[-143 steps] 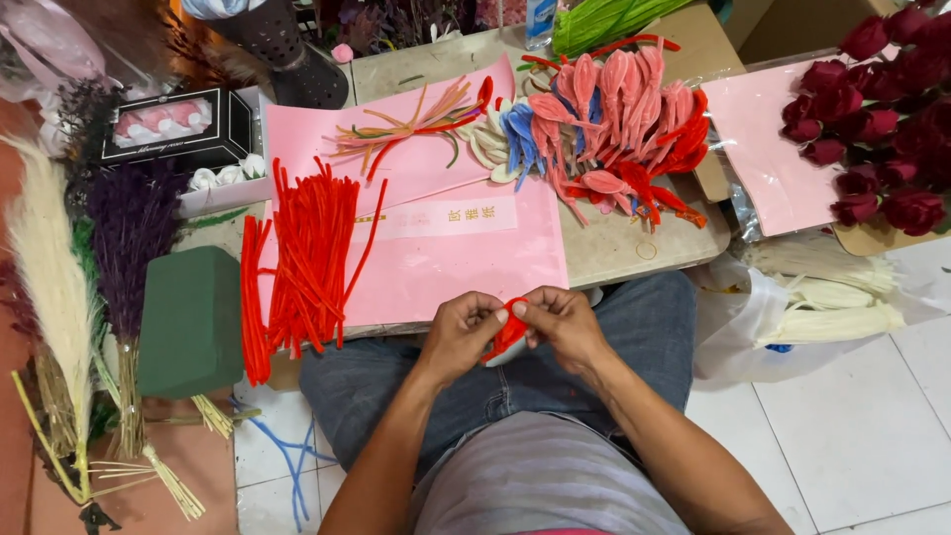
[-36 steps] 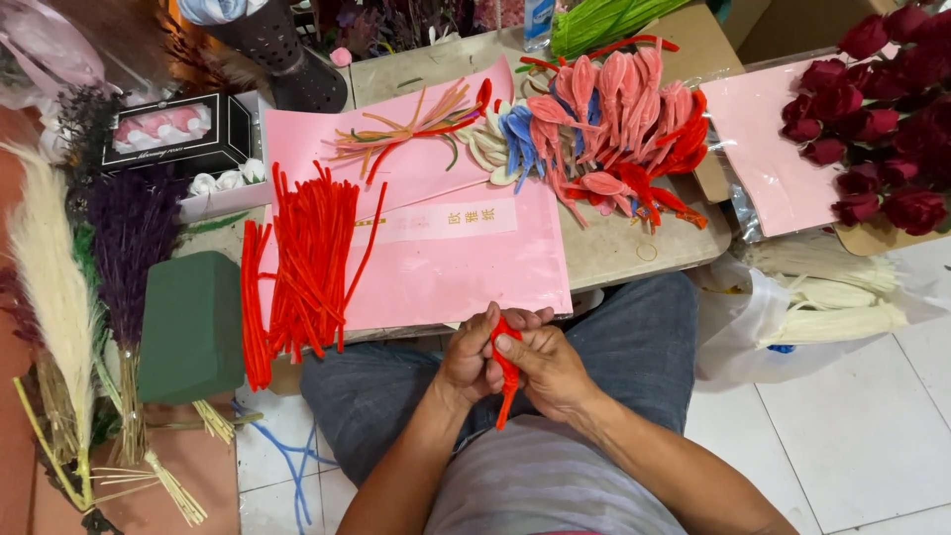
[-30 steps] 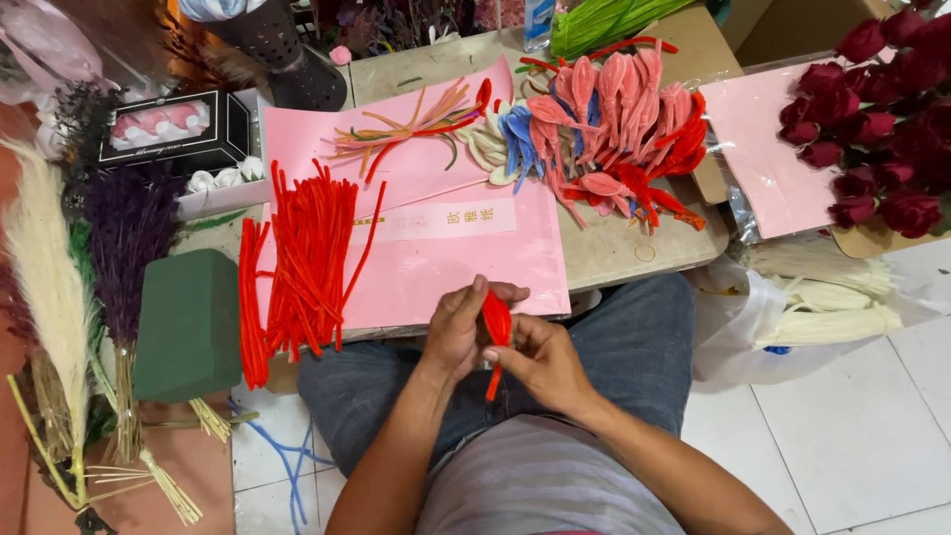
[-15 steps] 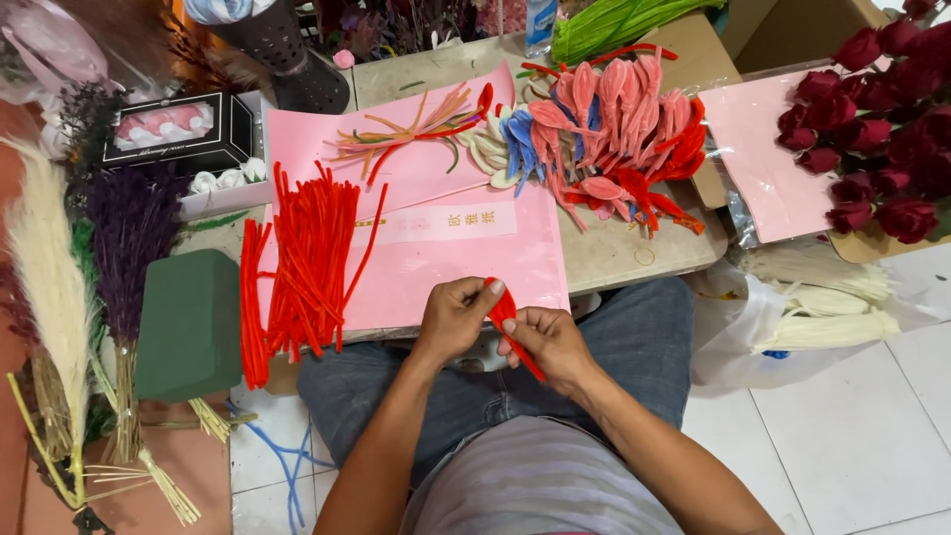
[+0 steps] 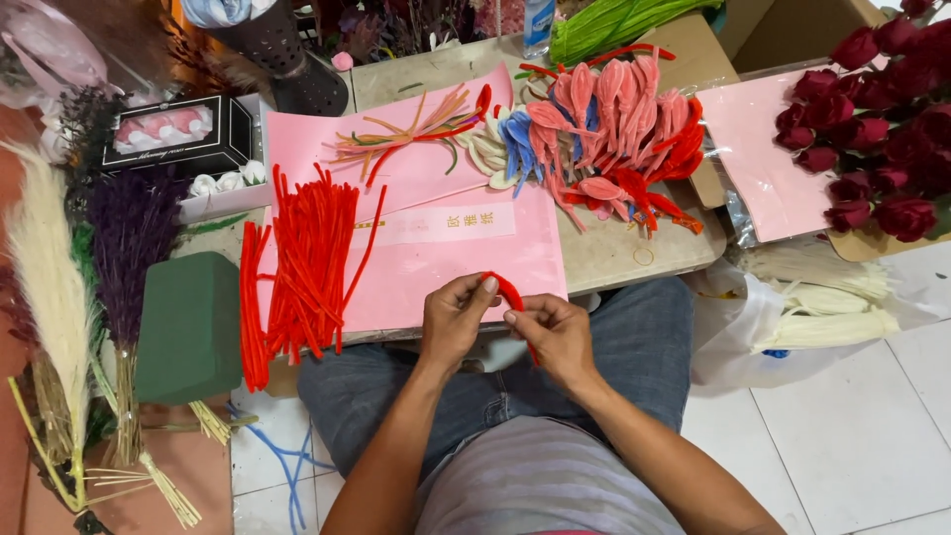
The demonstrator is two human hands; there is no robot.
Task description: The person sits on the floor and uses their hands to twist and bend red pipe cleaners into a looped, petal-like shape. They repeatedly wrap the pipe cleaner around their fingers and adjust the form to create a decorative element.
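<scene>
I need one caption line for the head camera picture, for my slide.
Left hand and right hand bend a red pipe cleaner beside a red pipe-cleaner pile on pink paper.

Landmark was the pink paper sheet (image 5: 446, 267) on the low table. Its near middle strip lay bare, open for a hand to pass. Left of it, a thick pile of red pipe cleaners (image 5: 307, 267) blocked the way, with a green foam block (image 5: 188, 327) beyond that. Its far edge was crowded by loose coloured stems (image 5: 416, 129) and a heap of bent pink and red petals (image 5: 614, 129). Right of the sheet, a bare wedge of tabletop (image 5: 634, 253) was free. Further right stood dark red roses (image 5: 882, 129) and white bundles (image 5: 822, 297).
</scene>
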